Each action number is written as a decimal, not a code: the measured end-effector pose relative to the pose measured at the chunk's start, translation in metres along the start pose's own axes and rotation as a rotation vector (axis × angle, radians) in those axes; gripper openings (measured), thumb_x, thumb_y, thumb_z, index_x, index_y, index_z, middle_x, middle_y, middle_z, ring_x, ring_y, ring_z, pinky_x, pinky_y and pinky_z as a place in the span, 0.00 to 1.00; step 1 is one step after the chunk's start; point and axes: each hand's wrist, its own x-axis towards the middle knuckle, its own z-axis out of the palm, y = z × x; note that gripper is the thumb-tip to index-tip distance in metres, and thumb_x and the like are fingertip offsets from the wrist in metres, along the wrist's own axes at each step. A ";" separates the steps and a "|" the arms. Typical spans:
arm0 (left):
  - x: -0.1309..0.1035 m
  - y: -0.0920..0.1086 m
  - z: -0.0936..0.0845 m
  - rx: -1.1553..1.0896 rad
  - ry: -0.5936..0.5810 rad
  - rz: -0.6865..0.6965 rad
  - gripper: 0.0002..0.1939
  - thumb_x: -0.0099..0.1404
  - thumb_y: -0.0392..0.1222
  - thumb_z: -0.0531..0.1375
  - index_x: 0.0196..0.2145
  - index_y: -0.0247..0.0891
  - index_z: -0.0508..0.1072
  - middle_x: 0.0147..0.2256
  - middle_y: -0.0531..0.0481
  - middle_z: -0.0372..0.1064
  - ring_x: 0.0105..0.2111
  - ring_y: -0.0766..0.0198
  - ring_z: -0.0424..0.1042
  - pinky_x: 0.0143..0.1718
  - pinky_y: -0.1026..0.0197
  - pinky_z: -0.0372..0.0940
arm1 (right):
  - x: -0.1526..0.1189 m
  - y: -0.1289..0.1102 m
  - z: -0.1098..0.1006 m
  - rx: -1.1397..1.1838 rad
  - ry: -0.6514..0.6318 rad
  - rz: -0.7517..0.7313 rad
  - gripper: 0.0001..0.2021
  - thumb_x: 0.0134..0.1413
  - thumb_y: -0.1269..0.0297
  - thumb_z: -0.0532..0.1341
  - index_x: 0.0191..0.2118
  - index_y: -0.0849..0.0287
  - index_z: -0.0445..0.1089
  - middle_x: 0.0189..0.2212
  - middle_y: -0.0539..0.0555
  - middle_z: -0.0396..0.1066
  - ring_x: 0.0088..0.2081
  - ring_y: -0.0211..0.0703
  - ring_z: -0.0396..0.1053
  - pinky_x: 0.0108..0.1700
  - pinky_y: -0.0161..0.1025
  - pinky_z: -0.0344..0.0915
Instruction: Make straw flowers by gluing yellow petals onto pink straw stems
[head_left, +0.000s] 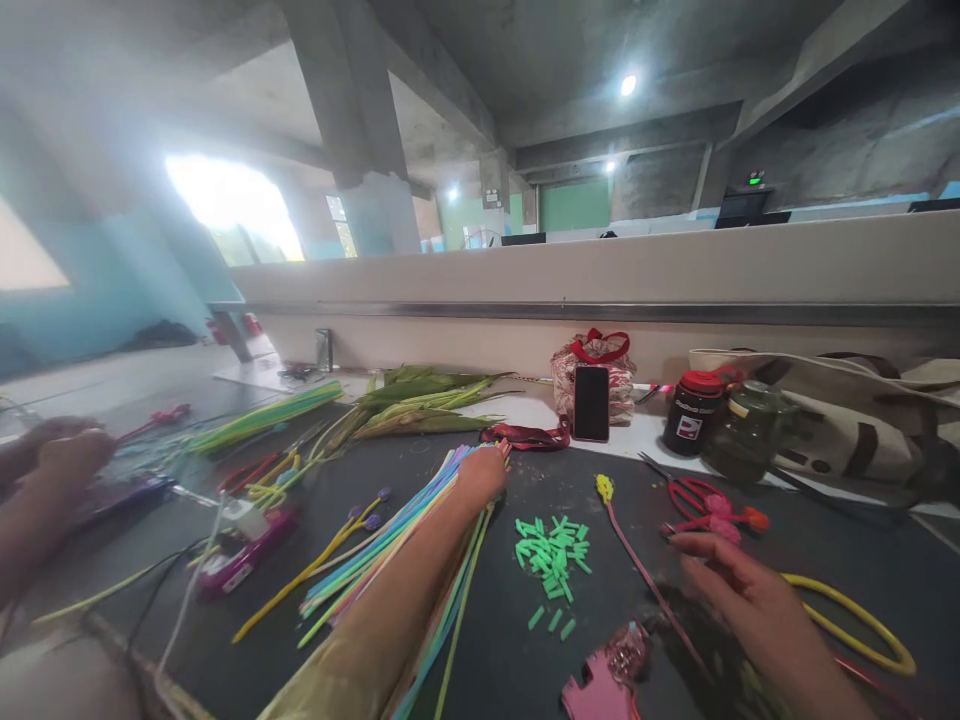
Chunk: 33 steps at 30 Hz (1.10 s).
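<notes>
My left hand (482,476) is closed around the far ends of a bundle of long, many-coloured sticks (390,540) lying on the dark mat. To the right, my right hand (739,590) hovers with its fingers apart, holding nothing, just nearer than the red-handled scissors (694,500). A pink stem with a yellow tip (641,560) lies between my hands. Left of that stem sits a pile of short green pieces (553,555). A pink glue gun-like object (611,675), its exact kind unclear, rests at the near edge.
Corn husks (420,400), a phone (591,403), a patterned bag (559,375) and two bottles (690,412) stand or lie at the back. A yellow ring (862,610) is at right. Another person's hands (67,455) are at far left, near a purple power strip (247,555).
</notes>
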 end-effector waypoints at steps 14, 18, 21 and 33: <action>-0.043 -0.014 -0.151 -0.163 0.709 -0.004 0.16 0.65 0.47 0.46 0.43 0.42 0.68 0.40 0.48 0.72 0.41 0.59 0.68 0.37 0.59 0.58 | 0.007 0.018 -0.004 0.086 -0.071 0.064 0.15 0.44 0.52 0.61 0.38 0.52 0.72 0.36 0.52 0.76 0.33 0.47 0.72 0.26 0.33 0.66; -0.094 0.011 -0.155 -0.422 0.757 0.311 0.11 0.60 0.45 0.53 0.34 0.42 0.74 0.29 0.53 0.72 0.32 0.64 0.68 0.33 0.62 0.58 | 0.002 0.010 -0.001 0.194 -0.059 0.103 0.13 0.42 0.54 0.63 0.36 0.52 0.73 0.27 0.52 0.76 0.26 0.45 0.70 0.20 0.32 0.61; -0.120 0.036 -0.132 -0.831 0.072 0.593 0.10 0.55 0.46 0.58 0.31 0.38 0.73 0.23 0.54 0.69 0.23 0.70 0.65 0.25 0.66 0.57 | -0.007 -0.007 0.002 0.348 -0.004 0.055 0.12 0.44 0.54 0.63 0.34 0.54 0.73 0.20 0.50 0.72 0.21 0.40 0.66 0.20 0.32 0.59; -0.105 0.058 -0.089 -0.752 -0.118 0.646 0.16 0.51 0.50 0.61 0.35 0.39 0.70 0.20 0.57 0.66 0.22 0.70 0.63 0.22 0.68 0.54 | -0.026 -0.040 0.014 0.454 0.004 0.011 0.14 0.45 0.55 0.63 0.38 0.54 0.72 0.29 0.51 0.74 0.23 0.38 0.66 0.24 0.31 0.61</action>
